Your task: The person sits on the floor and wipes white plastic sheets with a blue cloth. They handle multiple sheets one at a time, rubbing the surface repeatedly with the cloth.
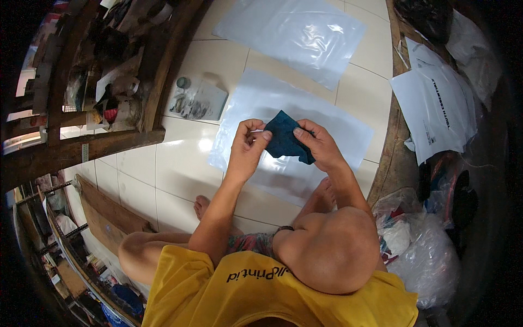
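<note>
Blue cloth [286, 143], folded and dark, hangs in the air above a clear plastic sheet [327, 122] spread on the white tiled floor [180, 169]. A second plastic sheet [291, 35] lies further off (near a small plastic bag [199, 101] of odds and ends). The left hand [246, 146] pinches the cloth's left edge; the right hand [318, 144] clenches its right side, both grips grasping it.

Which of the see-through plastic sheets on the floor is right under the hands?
The nearer clear plastic sheet, lying below the hands and the dark blue cloth. The other sheet lies farther away, up the tiled floor.
</note>
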`<state>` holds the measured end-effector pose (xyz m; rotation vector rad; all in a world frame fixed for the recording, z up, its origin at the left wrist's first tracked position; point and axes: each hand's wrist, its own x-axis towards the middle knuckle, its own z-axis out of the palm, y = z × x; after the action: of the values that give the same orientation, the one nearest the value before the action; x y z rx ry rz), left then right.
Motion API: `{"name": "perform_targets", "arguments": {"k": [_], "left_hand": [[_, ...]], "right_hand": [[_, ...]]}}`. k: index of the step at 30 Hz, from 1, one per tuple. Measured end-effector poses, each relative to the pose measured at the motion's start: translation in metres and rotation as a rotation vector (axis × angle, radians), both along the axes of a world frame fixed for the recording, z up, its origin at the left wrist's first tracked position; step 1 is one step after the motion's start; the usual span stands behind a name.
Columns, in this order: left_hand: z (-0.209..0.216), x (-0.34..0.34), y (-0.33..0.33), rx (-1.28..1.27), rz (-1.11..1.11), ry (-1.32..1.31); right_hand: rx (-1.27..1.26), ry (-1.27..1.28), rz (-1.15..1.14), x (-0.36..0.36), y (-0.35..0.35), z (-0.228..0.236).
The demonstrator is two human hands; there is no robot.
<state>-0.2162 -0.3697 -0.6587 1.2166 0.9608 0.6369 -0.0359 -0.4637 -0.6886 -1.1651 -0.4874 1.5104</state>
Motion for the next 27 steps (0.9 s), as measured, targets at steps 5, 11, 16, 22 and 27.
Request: {"name": "perform_targets", "arguments": {"k": [5, 11, 16, 22, 27], "left_hand": [[0.008, 0.002, -0.005, -0.034, -0.118, -0.046], [-0.001, -0.001, 0.000, -0.123, -0.052, 0.066], [-0.014, 0.000, -0.001, 0.003, -0.184, 0.064], [0.011, 0.004, -0.006, -0.149, -0.449, 0.183], [-0.006, -0.005, -0.009, -0.250, -0.406, 0.062]], "right_hand": [[0.108, -0.019, 0.047, -0.002, -0.004, 0.016], [0.095, -0.113, 0.096, 0.003, -0.010, 0.030], [0.145, -0.173, 0.023, 0.002, -0.009, 0.023], [0.122, -0.492, 0.021, 0.000, -0.004, 0.013], [0.177, -0.521, -0.038, -0.014, -0.006, 0.005]]}}
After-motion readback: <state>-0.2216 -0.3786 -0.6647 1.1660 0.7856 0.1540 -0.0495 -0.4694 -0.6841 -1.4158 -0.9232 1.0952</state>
